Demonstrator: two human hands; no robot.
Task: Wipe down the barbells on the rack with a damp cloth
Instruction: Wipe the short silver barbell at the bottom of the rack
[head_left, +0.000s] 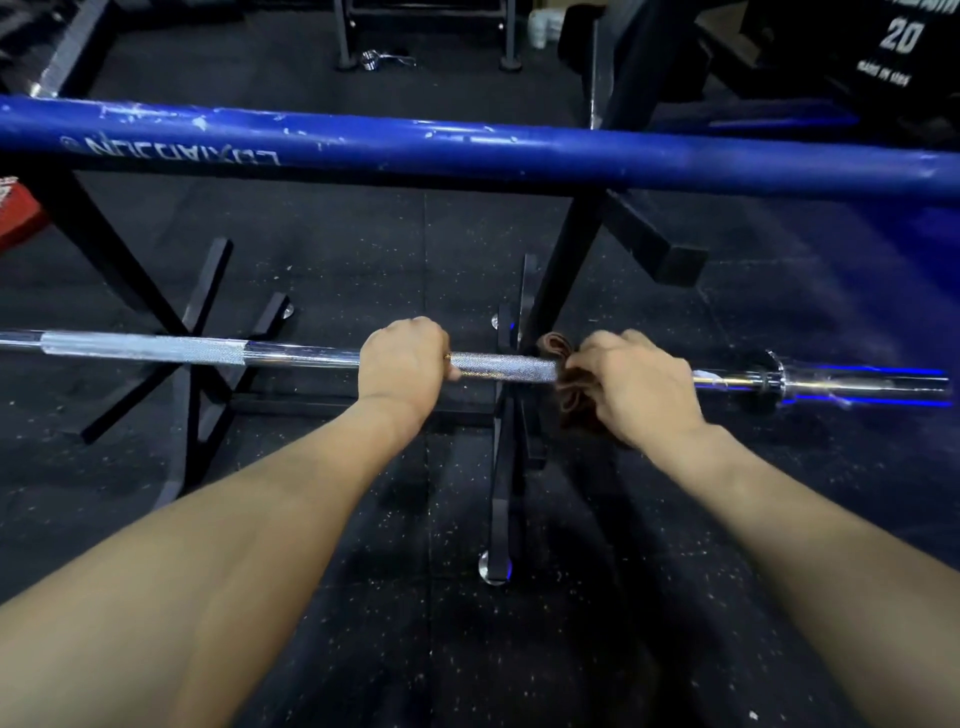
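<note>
Left hand (402, 361) curled over chrome barbell (291, 356), gripping shaft beside knurled section. Right hand (636, 387) grips brown cloth (563, 371) bunched around same shaft, folds showing above and below bar. Knurled stretch bare between both hands. Barbell lies horizontal, low, on black rack (511, 441); its sleeve (862, 384) sticks out at right. Blue barbell (467, 148) higher and farther, paint chipped, white lettering at left. Below, black speckled rubber floor (363, 597). Black plate marked 20 (896, 41) at top right.

Both hands (402, 358) (636, 387) curled, arms outstretched
</note>
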